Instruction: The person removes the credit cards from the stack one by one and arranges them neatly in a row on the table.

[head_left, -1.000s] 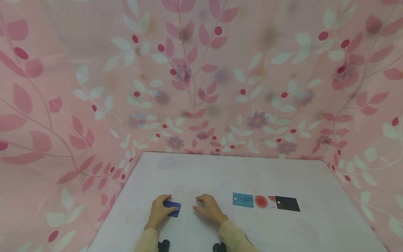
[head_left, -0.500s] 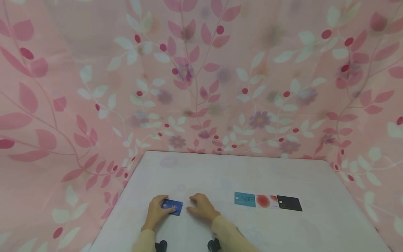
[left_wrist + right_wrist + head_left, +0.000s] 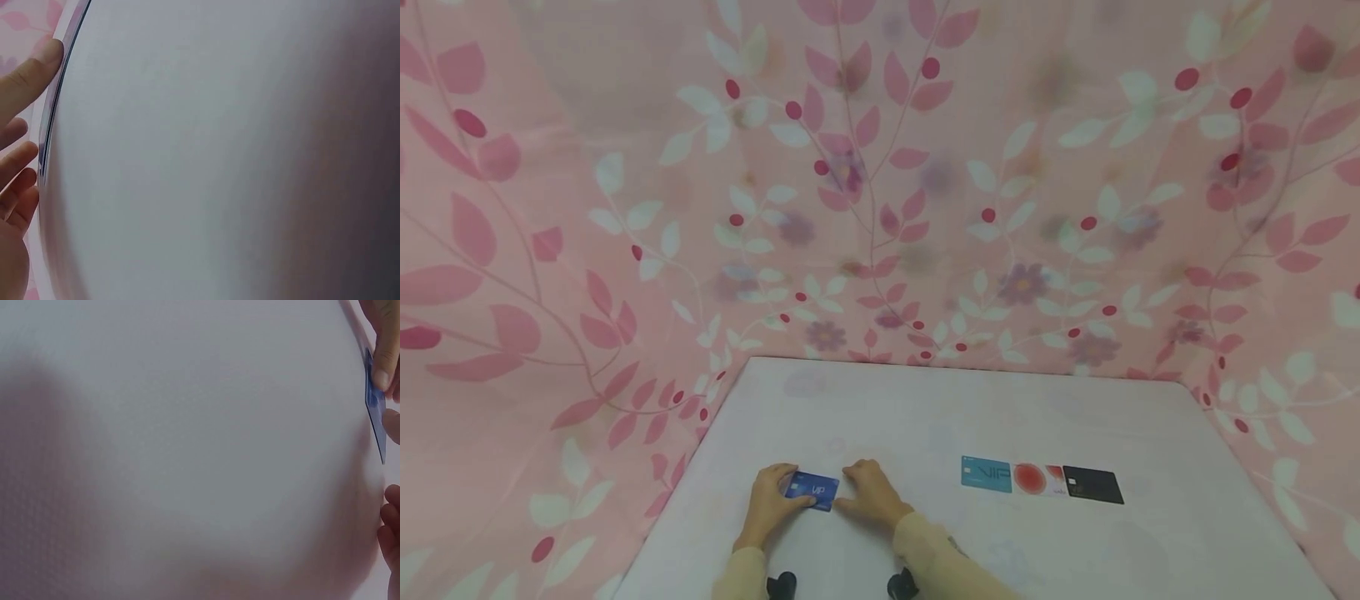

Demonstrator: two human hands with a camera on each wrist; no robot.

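A blue bank card [image 3: 814, 488] lettered "VIP" is over the white table at the left. My left hand [image 3: 767, 504] holds it by its left part, thumb at the near edge and fingers at the far edge. In the left wrist view the card [image 3: 55, 103] shows edge-on beside the thumb. My right hand [image 3: 874, 495] is at the card's right side, its thumb tip right at the card's corner and its other fingers loosely bent. The right wrist view has the card [image 3: 374, 403] at its right border, with fingertips of both hands around it.
To the right on the white table [image 3: 880, 400] lie a teal VIP card [image 3: 987, 474], a white card with a red circle [image 3: 1030, 479] and a black card [image 3: 1093, 485], in a row side by side. Pink floral cloth [image 3: 880, 208] surrounds the table.
My right hand has moved left, up to the card's right side. The card, in my left hand, has turned more face-up to the camera, showing its lettering. The head view has shifted slightly.
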